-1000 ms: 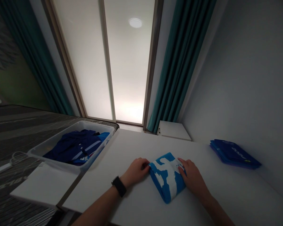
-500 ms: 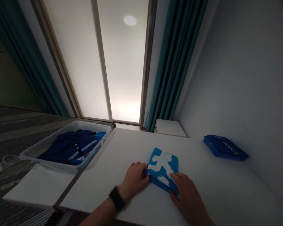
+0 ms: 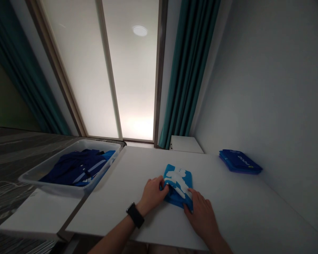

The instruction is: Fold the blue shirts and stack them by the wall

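- A folded blue-and-white shirt [image 3: 178, 183] lies flat on the white table [image 3: 235, 208], just below the middle of the frame.
- The left hand [image 3: 153, 192], with a watch [image 3: 135, 215] on its wrist, has its fingers curled round the shirt's left edge, thumb and fingertips pinching the cloth; it looks like a grip that keeps the layers together.
- The right hand [image 3: 201, 217] lies nearly flat and open on the shirt's lower right corner, fingertips pressing it to the table; it grips nothing that I can see, and seems to pin the fold down.
- With both hands on the near side, the far end of the shirt lies free.
- At the left of the frame a clear bin [image 3: 55, 183] holds loose dark blue clothes [image 3: 76, 167], within easy reach of the left arm.
- At the right, by the wall, a stack of folded dark blue shirts [image 3: 240, 161] sits well apart from the hands.
- Teal curtains [image 3: 190, 70] flank the bright window [image 3: 116, 77] at the top.
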`<state>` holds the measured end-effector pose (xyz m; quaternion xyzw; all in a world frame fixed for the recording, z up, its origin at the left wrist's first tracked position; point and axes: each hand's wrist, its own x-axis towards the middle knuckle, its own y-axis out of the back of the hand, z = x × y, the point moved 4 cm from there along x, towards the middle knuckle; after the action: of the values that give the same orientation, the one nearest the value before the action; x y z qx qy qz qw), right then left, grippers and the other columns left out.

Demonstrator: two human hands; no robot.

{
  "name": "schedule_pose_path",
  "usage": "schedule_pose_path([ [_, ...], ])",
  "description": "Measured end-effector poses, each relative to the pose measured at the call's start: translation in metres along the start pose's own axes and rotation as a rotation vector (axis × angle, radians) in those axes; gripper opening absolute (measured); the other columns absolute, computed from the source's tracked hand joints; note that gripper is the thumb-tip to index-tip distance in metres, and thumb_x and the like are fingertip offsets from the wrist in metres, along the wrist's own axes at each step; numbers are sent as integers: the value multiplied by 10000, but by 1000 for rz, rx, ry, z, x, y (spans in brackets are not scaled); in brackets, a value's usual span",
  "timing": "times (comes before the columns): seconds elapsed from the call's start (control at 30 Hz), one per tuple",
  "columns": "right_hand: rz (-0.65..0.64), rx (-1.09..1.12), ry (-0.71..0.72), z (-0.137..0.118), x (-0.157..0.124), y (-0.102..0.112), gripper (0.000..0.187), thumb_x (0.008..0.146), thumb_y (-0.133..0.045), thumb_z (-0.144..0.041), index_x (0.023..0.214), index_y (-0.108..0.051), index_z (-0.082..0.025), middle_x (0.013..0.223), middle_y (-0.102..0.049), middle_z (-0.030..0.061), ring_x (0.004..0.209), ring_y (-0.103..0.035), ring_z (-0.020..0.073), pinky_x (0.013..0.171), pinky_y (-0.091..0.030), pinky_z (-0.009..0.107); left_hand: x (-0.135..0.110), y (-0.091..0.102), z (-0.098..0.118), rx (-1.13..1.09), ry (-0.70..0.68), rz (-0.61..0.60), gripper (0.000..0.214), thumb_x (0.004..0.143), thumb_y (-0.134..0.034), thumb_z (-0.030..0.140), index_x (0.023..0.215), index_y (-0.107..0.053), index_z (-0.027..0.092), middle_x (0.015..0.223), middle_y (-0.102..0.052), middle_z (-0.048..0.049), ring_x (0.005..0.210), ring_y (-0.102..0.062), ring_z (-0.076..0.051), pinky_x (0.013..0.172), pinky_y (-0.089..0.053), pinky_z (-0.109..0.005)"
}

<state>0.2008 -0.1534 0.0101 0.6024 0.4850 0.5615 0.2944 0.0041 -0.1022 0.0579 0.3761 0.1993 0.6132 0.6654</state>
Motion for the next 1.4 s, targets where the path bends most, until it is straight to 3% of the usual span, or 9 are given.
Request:
schedule_pose_path([
  [0.23,-126,-60,-97,-10,3,1,407,890,-471,-184,1296,-459,-155,1052,-719,134,928,-678,276,811,-390,388,-1,-11,-12,-128,78,-13,186,881,-463,287,710,-430,223,652,-549,35,632,-525,-147,603,-330,-239],
  [0.43,-183,-97,-32,-8,6,1,533,839,-451,-104,1366,-425,-175,1152,-703,131,924,-686,267,796,-414,366,-9,-12,-19,-57,49,-30,179,907,-447,298,742,-436,228,665,-560,25,659,-540,-164,641,-344,-259],
  [0.63,-273,-106,39,0,4,5,535,847,-441,-81,1370,-453,-194,1109,-715,97,894,-685,244,787,-427,330,-12,-13,-31,-189,53,-29,142,847,-474,260,728,-403,226,625,-490,58,613,-482,-139,586,-311,-244],
  [0.8,-410,40,-1,6,7,14,460,885,-407,-137,1336,-472,-200,904,-702,58,853,-663,233,725,-428,298,-8,-15,-37,-312,64,-68,170,844,-472,299,724,-377,225,629,-477,66,603,-456,-127,577,-320,-239],
  [0.93,-491,237,9,12,11,20,455,868,-403,-177,1318,-452,-228,885,-659,28,819,-635,210,708,-433,289,-8,-15,-37,-341,39,-110,193,848,-487,330,729,-380,223,650,-488,61,615,-461,-125,578,-333,-234],
  [1.17,-435,275,76,18,5,19,391,873,-393,-240,1244,-516,-233,885,-637,42,849,-605,228,760,-446,336,-15,-1,-33,-223,-31,-157,98,841,-550,271,807,-488,204,752,-591,18,681,-515,-147,621,-379,-245],
  [1.3,-384,288,126,20,0,17,354,898,-381,-258,1191,-574,-216,882,-655,66,846,-603,235,762,-460,346,-20,5,-35,-51,-209,-167,49,890,-562,236,929,-550,210,910,-633,-22,828,-560,-183,756,-422,-286],
  [1.4,-342,301,165,23,-2,15,338,904,-394,-252,1166,-603,-213,879,-662,72,822,-603,231,748,-473,346,-22,5,-38,107,-331,-160,30,923,-540,203,921,-566,218,912,-636,-26,868,-562,-199,812,-419,-314],
])
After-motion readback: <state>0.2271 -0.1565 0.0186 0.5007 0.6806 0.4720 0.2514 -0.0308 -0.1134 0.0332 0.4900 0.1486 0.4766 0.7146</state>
